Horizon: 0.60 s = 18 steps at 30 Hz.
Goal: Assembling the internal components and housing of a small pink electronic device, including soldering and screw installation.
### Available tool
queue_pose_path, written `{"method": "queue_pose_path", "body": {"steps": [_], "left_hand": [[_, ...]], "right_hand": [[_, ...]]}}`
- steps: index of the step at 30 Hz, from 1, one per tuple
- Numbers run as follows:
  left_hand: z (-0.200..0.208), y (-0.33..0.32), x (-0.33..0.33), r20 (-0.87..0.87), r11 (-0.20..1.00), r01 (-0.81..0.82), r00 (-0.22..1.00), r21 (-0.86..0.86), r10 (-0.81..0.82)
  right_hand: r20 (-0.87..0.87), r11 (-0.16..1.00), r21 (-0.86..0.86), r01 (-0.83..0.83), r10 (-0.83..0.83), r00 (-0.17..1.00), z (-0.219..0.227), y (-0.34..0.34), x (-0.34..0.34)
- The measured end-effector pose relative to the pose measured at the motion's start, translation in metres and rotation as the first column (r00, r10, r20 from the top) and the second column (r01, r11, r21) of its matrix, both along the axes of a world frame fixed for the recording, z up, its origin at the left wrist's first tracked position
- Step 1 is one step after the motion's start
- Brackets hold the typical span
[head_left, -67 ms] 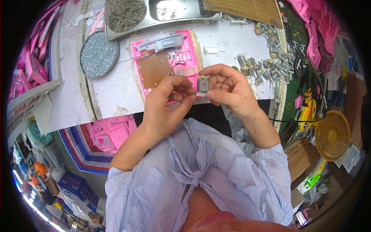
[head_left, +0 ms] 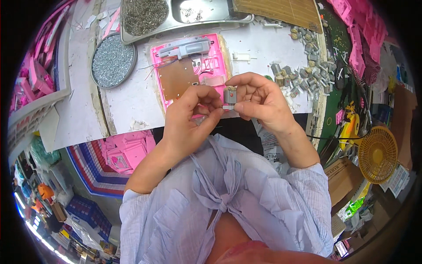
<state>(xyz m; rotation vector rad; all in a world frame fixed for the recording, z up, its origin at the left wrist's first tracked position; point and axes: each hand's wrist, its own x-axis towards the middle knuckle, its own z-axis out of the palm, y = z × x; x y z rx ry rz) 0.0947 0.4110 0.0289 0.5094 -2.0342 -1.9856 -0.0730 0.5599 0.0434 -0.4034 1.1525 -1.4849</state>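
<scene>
A small grey electric motor (head_left: 230,95) is held upright just beyond the table's front edge, between my two hands. My right hand (head_left: 266,105) grips it from the right, thumb low and index finger at its top. Under the motor sits a small white plastic piece (head_left: 227,107). The thumb and fingertips of my left hand (head_left: 187,119) are pinched at that piece's left end; its other fingers are curled in. Just beyond my hands lies a pink plastic housing (head_left: 217,53) with a brown board (head_left: 178,79), wires and a grey plastic part (head_left: 184,47). My left hand covers its near corner.
Loose motors (head_left: 303,77) lie heaped on the right of the table. Left of the housing stands a round dish of small screws (head_left: 113,61); behind it, a metal tray (head_left: 215,20) holds small metal parts. A yellow fan (head_left: 378,154) stands at right, a crate (head_left: 94,176) below left.
</scene>
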Motion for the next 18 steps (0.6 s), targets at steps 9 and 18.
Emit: {"method": "queue_pose_path", "body": {"steps": [9, 18], "left_hand": [[0.0, 0.005, 0.0, -0.083, 0.997, -0.074, 0.994, 0.029, 0.076], [0.0, -0.01, -0.004, -0.363, 0.841, -0.178, 0.931, -0.511, -0.023]], "right_hand": [[-0.607, 1.0, -0.012, 0.008, -0.013, 0.795, 0.003, 0.003, 0.013], [-0.969, 0.932, -0.236, -0.276, -0.204, 0.139, 0.014, -0.008, -0.005]]}}
